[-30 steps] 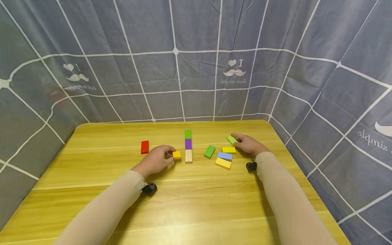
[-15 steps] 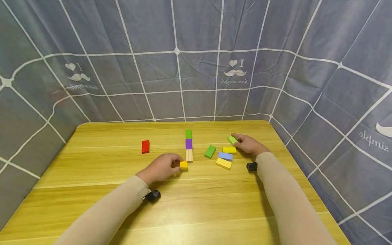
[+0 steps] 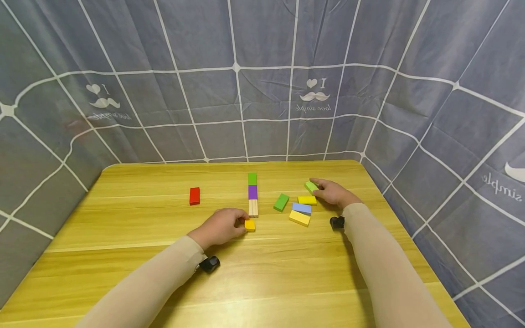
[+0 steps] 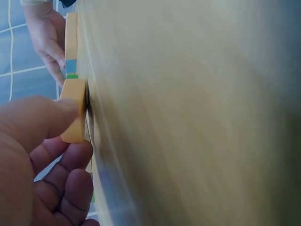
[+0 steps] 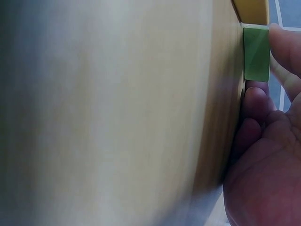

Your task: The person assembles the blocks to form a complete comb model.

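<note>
My left hand (image 3: 223,225) pinches an orange-yellow block (image 3: 249,226) between thumb and fingers, low at the table just in front of a row of blocks. That row runs away from me: a plain wood block (image 3: 253,207) nearest, then a purple block (image 3: 252,192), then a green block (image 3: 252,179). In the left wrist view the thumb lies on the face of the orange-yellow block (image 4: 74,110). My right hand (image 3: 333,193) holds a light green block (image 3: 310,187) on the table at the right, with the thumb and fingers at its sides in the right wrist view.
Left of the row lies a red block (image 3: 194,196). Between the row and my right hand are a darker green block (image 3: 280,202), a yellow block (image 3: 307,200), a blue block (image 3: 301,208) and a pale yellow block (image 3: 299,218). A grey curtain (image 3: 262,100) hangs behind the table (image 3: 262,282).
My left hand has carried the orange-yellow block towards me and to the right, from beside the row to its near end. The right hand has stayed in place on the light green block.
</note>
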{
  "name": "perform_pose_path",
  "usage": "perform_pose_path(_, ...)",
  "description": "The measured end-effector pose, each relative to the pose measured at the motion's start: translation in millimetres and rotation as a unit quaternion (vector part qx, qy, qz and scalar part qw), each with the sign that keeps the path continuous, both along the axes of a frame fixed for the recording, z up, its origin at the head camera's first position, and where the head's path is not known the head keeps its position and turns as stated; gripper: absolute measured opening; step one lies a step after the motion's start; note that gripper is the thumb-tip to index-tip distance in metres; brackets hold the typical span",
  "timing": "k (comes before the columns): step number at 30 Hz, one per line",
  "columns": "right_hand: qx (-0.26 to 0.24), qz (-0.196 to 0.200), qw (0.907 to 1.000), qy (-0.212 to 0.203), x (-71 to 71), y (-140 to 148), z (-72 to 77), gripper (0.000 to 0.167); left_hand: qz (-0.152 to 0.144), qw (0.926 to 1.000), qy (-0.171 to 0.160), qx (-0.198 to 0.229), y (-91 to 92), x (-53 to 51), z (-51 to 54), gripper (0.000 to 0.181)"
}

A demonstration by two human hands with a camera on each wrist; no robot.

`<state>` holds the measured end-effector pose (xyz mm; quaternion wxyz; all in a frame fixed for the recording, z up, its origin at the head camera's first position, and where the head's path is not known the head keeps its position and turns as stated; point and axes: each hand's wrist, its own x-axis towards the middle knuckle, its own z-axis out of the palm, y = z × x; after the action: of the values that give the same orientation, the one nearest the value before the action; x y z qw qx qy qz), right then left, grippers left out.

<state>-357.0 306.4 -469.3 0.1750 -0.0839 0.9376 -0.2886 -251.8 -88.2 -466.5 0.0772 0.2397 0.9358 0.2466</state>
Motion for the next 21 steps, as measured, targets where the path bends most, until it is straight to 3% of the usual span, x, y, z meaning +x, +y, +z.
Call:
perform_pose_path(7, -0.002, -0.005, 1.0, -0.003, -1.0, 0.4, -1.4, 0.066, 0.011, 0.9997, 0.01, -0.02, 6.2, 0.0, -0.1, 0.027)
perform_pose_path(21, -0.016, -0.011, 0.9997, -0.012, 0.1, -0.4, -0.4, 0.066, 0.029, 0.9992, 0.017, -0.02, 11.4, 0.9, 0.7, 0.027)
